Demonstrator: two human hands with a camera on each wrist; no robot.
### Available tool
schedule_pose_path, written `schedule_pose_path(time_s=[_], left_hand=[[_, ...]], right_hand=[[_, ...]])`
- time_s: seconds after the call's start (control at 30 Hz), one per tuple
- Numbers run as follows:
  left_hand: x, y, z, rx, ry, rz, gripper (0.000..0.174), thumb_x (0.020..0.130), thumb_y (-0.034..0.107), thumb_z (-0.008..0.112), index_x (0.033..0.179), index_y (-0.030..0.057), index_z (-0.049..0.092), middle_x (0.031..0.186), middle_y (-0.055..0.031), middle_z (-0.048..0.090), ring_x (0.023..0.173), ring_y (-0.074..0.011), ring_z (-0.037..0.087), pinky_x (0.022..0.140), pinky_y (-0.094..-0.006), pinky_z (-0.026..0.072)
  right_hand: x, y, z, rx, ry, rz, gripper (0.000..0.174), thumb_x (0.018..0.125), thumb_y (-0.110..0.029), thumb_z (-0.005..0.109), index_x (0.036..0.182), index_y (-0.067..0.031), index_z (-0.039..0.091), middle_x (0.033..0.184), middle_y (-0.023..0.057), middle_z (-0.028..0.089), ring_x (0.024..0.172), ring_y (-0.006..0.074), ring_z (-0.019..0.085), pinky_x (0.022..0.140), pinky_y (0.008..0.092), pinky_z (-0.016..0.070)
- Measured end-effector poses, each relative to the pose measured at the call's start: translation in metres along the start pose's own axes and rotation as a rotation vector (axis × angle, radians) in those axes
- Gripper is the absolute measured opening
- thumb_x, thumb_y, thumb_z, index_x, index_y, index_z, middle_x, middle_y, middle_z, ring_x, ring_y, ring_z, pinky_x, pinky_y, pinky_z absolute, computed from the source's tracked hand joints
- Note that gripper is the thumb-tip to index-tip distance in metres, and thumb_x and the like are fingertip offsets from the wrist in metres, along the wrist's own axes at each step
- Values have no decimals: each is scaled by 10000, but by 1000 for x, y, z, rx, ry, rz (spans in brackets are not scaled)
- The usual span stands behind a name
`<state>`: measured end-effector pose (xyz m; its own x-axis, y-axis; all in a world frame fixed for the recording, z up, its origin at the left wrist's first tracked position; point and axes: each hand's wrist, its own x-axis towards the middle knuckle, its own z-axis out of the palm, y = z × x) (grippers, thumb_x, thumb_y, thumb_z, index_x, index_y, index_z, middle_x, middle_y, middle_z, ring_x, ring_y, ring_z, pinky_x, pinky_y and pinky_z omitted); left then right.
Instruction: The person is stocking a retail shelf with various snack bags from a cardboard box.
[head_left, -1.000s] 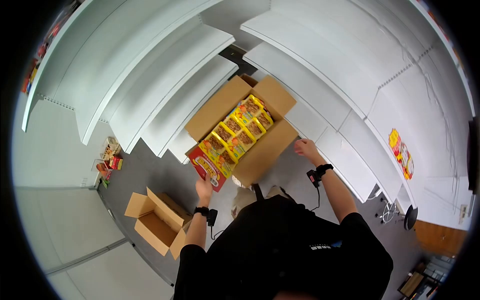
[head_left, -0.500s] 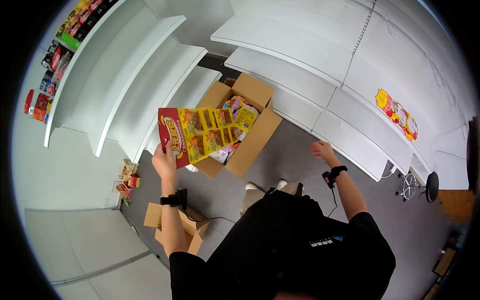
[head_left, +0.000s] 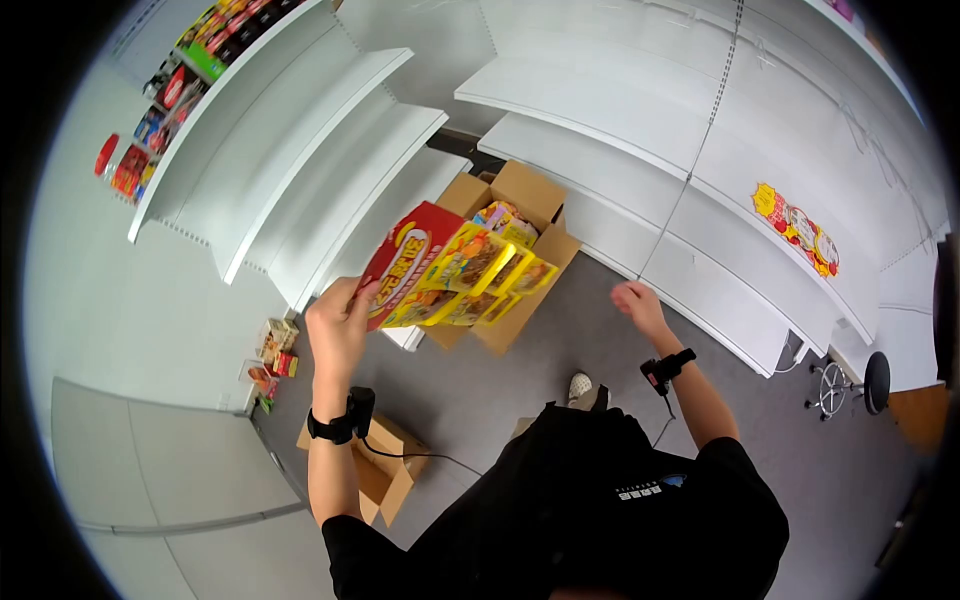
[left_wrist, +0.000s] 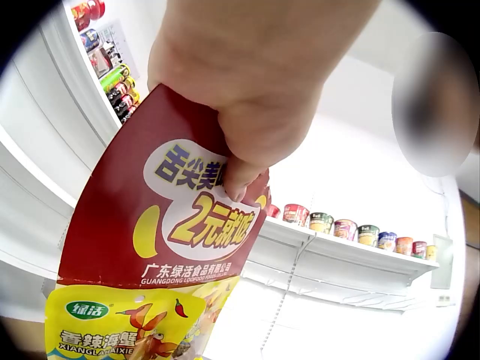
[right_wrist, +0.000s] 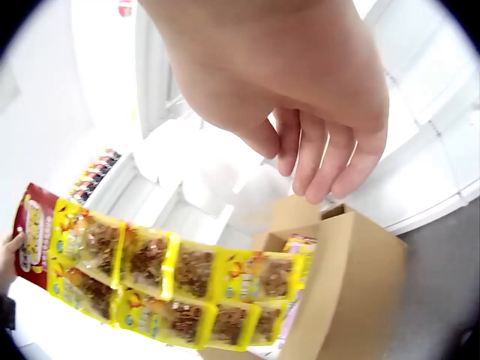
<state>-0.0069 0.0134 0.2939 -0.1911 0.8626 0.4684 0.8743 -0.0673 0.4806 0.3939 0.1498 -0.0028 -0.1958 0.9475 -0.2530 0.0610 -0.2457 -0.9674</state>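
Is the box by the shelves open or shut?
The box is open: its flaps are spread outward and colourful packets show inside.

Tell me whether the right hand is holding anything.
No, the right hand has loosely curled fingers with nothing between them.

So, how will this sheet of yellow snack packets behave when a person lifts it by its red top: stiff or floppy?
The sheet of yellow snack packets will probably fold between packets, since its rows lie at different angles. The red top seems stiffer, as it curves only gently in the left hand. The shiny packets may be slippery.
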Motion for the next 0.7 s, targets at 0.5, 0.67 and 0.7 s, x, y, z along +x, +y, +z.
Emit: schedule_pose_path(time_s=[0.5, 0.67, 0.7], left_hand=[[-107, 55, 53, -281, -409, 283, 140, 800, 168, 658, 836, 34, 661, 767, -95, 632, 682, -264, 608, 600, -315, 472], [-117, 102, 98, -528, -515, 124, 151, 815, 139, 661, 887, 7, 654, 769, -96, 646, 672, -180, 613, 628, -270, 480], [-119, 114, 109, -603, -517, 71, 147, 823, 127, 657, 894, -1, 651, 764, -93, 649, 674, -153, 613, 636, -261, 483]], right_hand=[[-189, -121, 83, 19, -247, -303, 175, 895, -114, 563, 1007, 19, 587, 886, 19, 630, 823, 61, 552, 750, 235, 457], [-229, -101, 15, 124, 2, -366, 139, 915, -106, 535, 965, 12, 590, 869, 10, 623, 809, 53, 540, 743, 224, 451], [-237, -100, -4, 168, 58, -374, 139, 917, -107, 533, 967, 10, 590, 871, 12, 624, 810, 55, 541, 745, 224, 451]])
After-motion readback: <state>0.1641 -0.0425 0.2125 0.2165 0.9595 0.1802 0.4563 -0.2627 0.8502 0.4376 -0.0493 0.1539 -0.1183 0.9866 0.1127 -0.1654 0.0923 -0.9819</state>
